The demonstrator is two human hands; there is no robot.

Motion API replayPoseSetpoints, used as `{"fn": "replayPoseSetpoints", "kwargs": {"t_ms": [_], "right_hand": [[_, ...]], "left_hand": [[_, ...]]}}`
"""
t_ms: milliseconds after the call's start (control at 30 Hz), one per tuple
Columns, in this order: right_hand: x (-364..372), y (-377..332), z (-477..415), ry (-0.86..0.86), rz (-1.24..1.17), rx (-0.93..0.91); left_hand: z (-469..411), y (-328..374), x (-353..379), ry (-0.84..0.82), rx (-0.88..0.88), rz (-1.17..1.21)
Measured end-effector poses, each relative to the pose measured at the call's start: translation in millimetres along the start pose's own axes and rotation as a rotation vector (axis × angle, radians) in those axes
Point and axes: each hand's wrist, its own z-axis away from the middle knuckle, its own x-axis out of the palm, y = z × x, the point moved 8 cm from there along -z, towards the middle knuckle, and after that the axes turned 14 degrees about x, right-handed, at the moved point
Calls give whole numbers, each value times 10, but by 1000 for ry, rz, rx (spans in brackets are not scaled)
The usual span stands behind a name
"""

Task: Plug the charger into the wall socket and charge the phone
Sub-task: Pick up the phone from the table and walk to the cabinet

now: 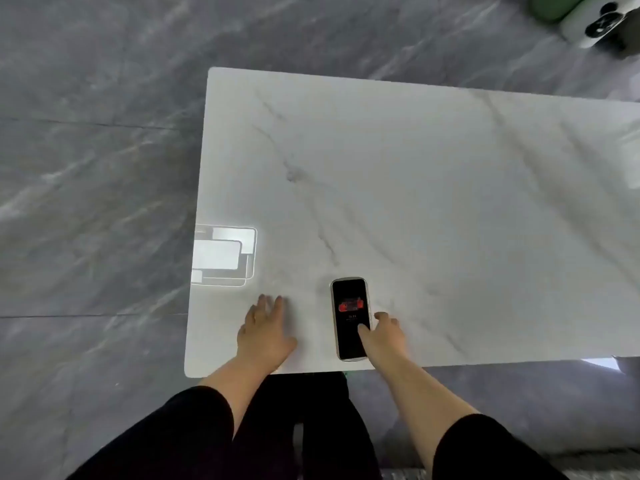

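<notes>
A phone [349, 310] lies face up near the front edge of the white marble table [433, 188], its screen lit with a red picture. My right hand [382, 336] rests against the phone's right side, thumb on the screen and a finger past its edge. My left hand [266, 332] lies flat on the tabletop to the left of the phone, fingers together and stretched out, holding nothing. No charger, cable or wall socket shows in this view.
A bright reflection of a ceiling light [223, 256] sits at the table's left edge. Grey marble floor [86, 168] surrounds the table. A green and white object with a black part [585, 19] lies on the floor at the far right corner.
</notes>
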Motion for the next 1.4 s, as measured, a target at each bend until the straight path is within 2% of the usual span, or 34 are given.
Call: {"fn": "replayPoseSetpoints", "kwargs": {"t_ms": [100,267,500,667,767,833,1000,1100,1200,1300,1400], "right_hand": [[109,-22,-184,111,-11,92],[467,14,-322,159,15,193],[661,113,-356,338,-14,122],[625,44,-327,381,1,49],[544,-13,-335,328,42,62],[496,-42,-309,233,75,74],[332,-15,62,-15,28,-48],[245,174,328,-96,32,-82],[182,350,705,-107,131,-124],[218,491,1066,-74,366,-193],[320,629,1225,-132,397,-186]], "left_hand": [[-328,-30,24,-22,-5,-164],[-613,-197,259,-64,-53,-202],[-748,-272,359,-98,-107,-178],[-733,-265,327,-131,-94,-155],[-690,-237,311,-155,-51,-150],[-635,-220,258,-151,-6,-146],[-181,-165,-19,-32,165,-210],[251,-220,13,11,132,-55],[873,-318,116,103,101,294],[1547,-514,381,214,-43,631],[1996,-674,665,247,-195,807]]}}
